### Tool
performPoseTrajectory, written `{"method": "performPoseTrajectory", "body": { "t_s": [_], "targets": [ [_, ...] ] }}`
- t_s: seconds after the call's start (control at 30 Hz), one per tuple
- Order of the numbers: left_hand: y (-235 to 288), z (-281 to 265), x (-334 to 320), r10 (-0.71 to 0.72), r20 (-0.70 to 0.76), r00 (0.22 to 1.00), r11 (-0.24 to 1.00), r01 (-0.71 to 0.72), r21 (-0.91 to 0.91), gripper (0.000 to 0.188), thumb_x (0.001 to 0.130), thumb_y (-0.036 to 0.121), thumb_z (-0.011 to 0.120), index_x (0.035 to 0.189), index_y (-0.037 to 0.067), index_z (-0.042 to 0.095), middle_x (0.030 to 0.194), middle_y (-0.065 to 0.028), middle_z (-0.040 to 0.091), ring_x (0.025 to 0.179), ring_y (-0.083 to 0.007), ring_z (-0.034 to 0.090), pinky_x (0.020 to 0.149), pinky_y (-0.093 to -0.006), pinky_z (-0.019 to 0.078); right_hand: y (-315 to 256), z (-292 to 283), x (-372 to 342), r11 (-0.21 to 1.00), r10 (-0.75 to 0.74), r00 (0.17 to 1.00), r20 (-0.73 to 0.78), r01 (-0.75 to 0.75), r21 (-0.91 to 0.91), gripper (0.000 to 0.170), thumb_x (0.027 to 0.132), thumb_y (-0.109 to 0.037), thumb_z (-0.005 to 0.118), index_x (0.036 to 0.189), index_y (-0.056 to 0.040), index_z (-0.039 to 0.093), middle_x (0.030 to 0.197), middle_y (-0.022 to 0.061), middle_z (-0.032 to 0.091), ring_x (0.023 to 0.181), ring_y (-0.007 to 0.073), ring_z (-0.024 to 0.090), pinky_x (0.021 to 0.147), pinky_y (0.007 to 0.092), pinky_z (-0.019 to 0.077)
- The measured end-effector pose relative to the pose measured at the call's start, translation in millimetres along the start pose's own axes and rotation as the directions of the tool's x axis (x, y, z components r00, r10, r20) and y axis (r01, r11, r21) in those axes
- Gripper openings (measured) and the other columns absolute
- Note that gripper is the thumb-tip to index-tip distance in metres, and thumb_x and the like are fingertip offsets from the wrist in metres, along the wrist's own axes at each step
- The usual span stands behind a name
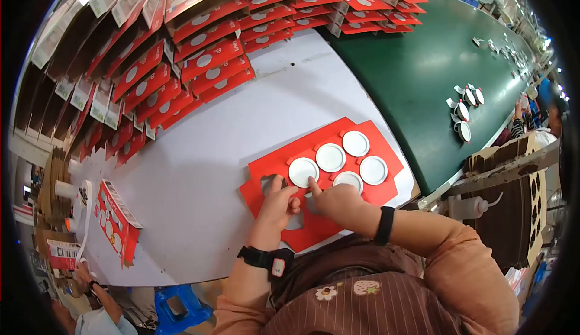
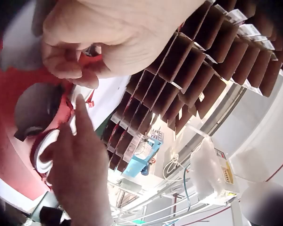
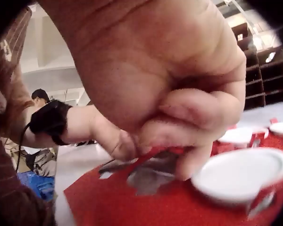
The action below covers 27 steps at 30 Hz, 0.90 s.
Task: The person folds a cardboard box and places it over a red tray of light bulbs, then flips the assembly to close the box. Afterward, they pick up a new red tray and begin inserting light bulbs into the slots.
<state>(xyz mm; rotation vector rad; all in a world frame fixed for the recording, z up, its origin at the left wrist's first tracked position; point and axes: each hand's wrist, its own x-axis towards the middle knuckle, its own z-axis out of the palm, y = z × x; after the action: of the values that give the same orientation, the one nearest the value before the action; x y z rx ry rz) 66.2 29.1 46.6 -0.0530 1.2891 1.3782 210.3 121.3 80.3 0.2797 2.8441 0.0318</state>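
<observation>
A red card sheet with cut-out openings lies at the table's front edge. Several white round dish-like pieces with raised rims sit in it, small red tabs beside them. My right hand is over the sheet, its index fingertip at the rim of the nearest left white piece; its other fingers are bent, as the right wrist view shows. To its left, my left hand rests on the sheet by a grey-looking opening, fingers loosely bent. The left wrist view shows both hands close together over the card.
Stacked red cards with round white spots rise along the back and left. A printed red package stands at the left. On the green table lie more white pieces. Another person's arm reaches in at lower left.
</observation>
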Motion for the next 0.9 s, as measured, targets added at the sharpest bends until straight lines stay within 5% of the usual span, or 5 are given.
{"method": "performPoseTrajectory", "body": {
  "t_s": [0.2,0.3,0.4,0.6,0.9],
  "targets": [
    [2.5,3.8,6.3,0.048,0.081,0.996,0.995,-0.056,0.088,0.019,0.091,0.011,0.049,0.106,0.02,0.043,0.068,0.0021,0.043,0.042,-0.0069,0.033,0.039,-0.0219,0.025,22.9,11.0,-14.2,0.988,0.047,0.952,-0.303,0.0,0.155,0.041,0.081,-0.014,0.052,0.118,0.0047,0.053,0.058,0.0066,0.061,0.049,0.021,0.062,0.039,0.0364,0.0442],
    [7.0,-9.1,11.1,0.109,-0.019,0.994,0.994,-0.109,-0.023,0.031,0.089,0.01,0.048,0.118,0.016,0.041,0.077,0.0,0.045,0.045,-0.0082,0.034,0.041,-0.0244,0.0265,102.1,21.6,-26.6,0.841,0.485,0.854,-0.187,-0.398,0.367,0.024,0.079,-0.011,0.052,0.1,-0.0024,0.061,0.063,0.0121,0.062,0.057,0.03,0.063,0.047,0.0417,0.0485],
    [26.2,-9.2,16.8,0.085,-0.037,0.996,0.996,-0.083,0.037,0.047,0.088,0.011,0.049,0.133,0.015,0.036,0.078,-0.0024,0.047,0.048,-0.0089,0.039,0.042,-0.0253,0.0308,216.1,22.6,-71.5,0.557,0.792,0.242,-0.56,-0.661,0.502,0.023,0.076,-0.008,0.051,0.094,-0.0062,0.065,0.09,0.0161,0.064,0.084,0.032,0.062,0.072,0.0427,0.0511],
    [36.3,4.4,34.7,0.211,-0.172,0.962,0.913,-0.132,0.385,0.062,0.088,0.014,0.052,0.142,0.004,0.024,0.092,-0.0093,0.056,0.049,-0.0122,0.052,0.042,-0.0255,0.0406,358.6,74.0,-177.7,-0.491,0.857,-0.478,0.193,-0.641,0.59,0.042,0.081,-0.033,0.064,0.114,-0.007,0.063,0.122,0.015,0.059,0.114,0.0332,0.055,0.094,0.0413,0.0445],
    [7.0,-8.2,40.1,0.736,-0.184,0.651,0.461,-0.284,0.841,0.048,0.084,0.006,0.053,0.131,0.004,0.042,0.126,-0.0169,0.043,0.075,-0.0192,0.057,0.061,-0.0296,0.048,371.2,108.2,-157.9,-0.488,0.846,-0.033,0.532,-0.453,0.746,0.047,0.069,-0.018,0.081,0.106,0.0008,0.061,0.096,0.0161,0.064,0.087,0.0242,0.064,0.067,0.0344,0.0529]
  ]
}}
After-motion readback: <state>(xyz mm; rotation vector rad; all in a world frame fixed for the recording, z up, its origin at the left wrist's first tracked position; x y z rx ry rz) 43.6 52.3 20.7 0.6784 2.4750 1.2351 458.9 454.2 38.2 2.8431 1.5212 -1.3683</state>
